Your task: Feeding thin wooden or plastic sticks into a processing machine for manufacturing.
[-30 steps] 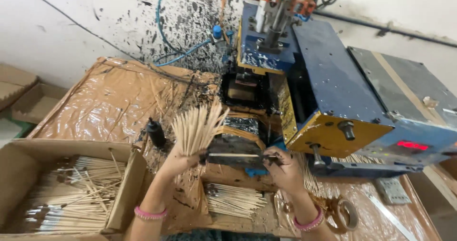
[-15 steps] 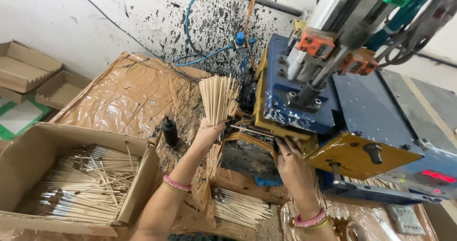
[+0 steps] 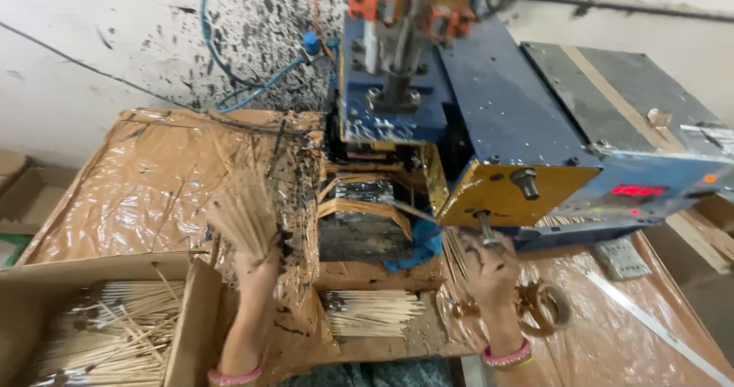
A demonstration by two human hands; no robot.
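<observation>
a big blue and yellow machine (image 3: 527,127) is sitting on the counter (image 3: 145,181), which is wearing crinkled brown plastic, and a cardboard box (image 3: 191,326) of thin sticks is lying at the lower left. the left hand (image 3: 256,268) is clamping a fanned bundle of sticks (image 3: 243,211) upright beside the machine's front. the right hand (image 3: 489,268) is resting below a metal knob (image 3: 483,226) with fingers loosely curled, holding nothing that shows, near a loose pile of sticks (image 3: 371,312).

Small workshop, blue stick-processing machine (image 3: 489,119), splattered wall (image 3: 115,43), carton of sticks (image 3: 99,333)
</observation>
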